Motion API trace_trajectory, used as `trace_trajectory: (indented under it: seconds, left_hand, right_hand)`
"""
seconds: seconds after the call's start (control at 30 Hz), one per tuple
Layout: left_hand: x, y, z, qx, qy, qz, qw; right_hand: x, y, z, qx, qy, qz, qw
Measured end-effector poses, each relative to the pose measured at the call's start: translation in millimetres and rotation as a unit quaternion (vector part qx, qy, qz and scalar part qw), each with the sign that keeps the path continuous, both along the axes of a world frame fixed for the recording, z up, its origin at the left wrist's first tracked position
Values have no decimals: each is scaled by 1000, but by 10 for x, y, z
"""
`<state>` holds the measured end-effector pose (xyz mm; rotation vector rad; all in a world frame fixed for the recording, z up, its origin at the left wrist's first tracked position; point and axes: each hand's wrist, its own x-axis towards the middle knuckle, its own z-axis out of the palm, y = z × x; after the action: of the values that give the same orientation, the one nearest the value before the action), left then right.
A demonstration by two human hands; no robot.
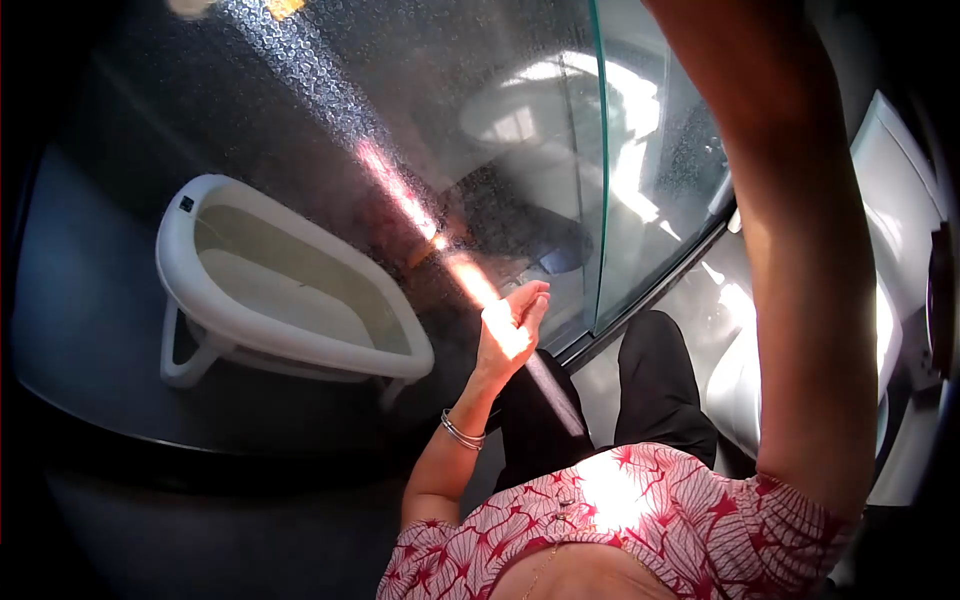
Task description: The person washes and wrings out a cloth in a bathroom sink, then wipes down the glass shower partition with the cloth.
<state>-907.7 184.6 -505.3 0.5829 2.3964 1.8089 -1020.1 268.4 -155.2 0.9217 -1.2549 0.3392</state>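
My left hand point(510, 330) is raised in front of my body, beside a glass shower panel point(520, 110). Its fingers stretch forward, loosely together, with the thumb apart, and nothing shows in them. Silvery bangles circle the wrist. My right arm point(800, 220) reaches up and forward past the top edge, so its hand is out of view. Water drops and a bright streak of sunlight mark the glass. A yellow thing point(287, 8) is cut off at the top left, too little of it visible to name. A blurred beige shape lies near it.
A white baby bathtub point(290, 290) on legs stands to the left on a dark floor. The panel's greenish vertical edge point(603, 180) and a dark bottom rail point(650, 290) run ahead of my knees. White bathroom fixtures, seemingly a toilet point(735, 390), are at the right.
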Motion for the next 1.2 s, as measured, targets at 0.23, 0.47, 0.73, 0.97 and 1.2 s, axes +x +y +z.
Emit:
trace_trajectory:
  seconds: [0.23,0.47,0.73,0.97,1.2]
  left_hand:
    - [-154,39,-260,93,-54,7,994]
    - [133,144,-728,-123,-9,-31,992]
    - [32,805,-781,-64,198,20,978]
    - [-375,1777,-299,47,304,-19,951]
    - [-732,2433,-388,186,244,-71,949]
  right_hand:
    - [52,-464,-583,195,24,137,971]
    - [584,82,-2988,412,-132,52,900]
    - [501,930,-3171,299,-3,32,954]
    - [462,2064,-1947,120,-11,-305,945]
    - [68,3104,-2799,28,-95,-308,946]
